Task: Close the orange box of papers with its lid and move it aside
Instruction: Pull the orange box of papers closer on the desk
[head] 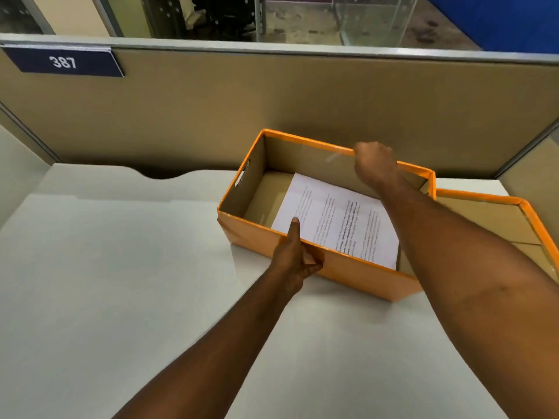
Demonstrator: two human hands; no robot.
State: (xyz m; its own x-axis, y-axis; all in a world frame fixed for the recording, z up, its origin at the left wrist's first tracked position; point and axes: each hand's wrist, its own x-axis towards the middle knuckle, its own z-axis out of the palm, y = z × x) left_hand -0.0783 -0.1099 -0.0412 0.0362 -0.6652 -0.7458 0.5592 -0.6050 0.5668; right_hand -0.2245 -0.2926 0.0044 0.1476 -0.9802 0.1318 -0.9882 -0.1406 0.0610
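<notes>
— Orange cardboard is what both your hands are clamped on. Your left hand pinches the near wall of the orange box, thumb hooked over the rim on the inside, fingers curled against the outside face. Your right hand is fisted around the far rim.

— So which step am I on?

— Squaring up or steadying the box, I'd judge. It is open, so closing has not begun. It sits on the white desk, right of centre, close to the tan partition.

— And the lid?

— The lid lies upside down just beside the box at its right end, hollow side up. It probably touches the box wall, though your right forearm hides part of the join.

— What does the next move call for?

— Free 1 hand, likely the right, reach for the lid, flip it over and line its corners up with the rim before pressing down. Keep the papers flat so nothing catches.

— Count it for me.

— 1 box, 1 lid, 1 stack of printed papers in the box (I can't count the sheets), 2 hands, and 1 sign reading 387.
</notes>
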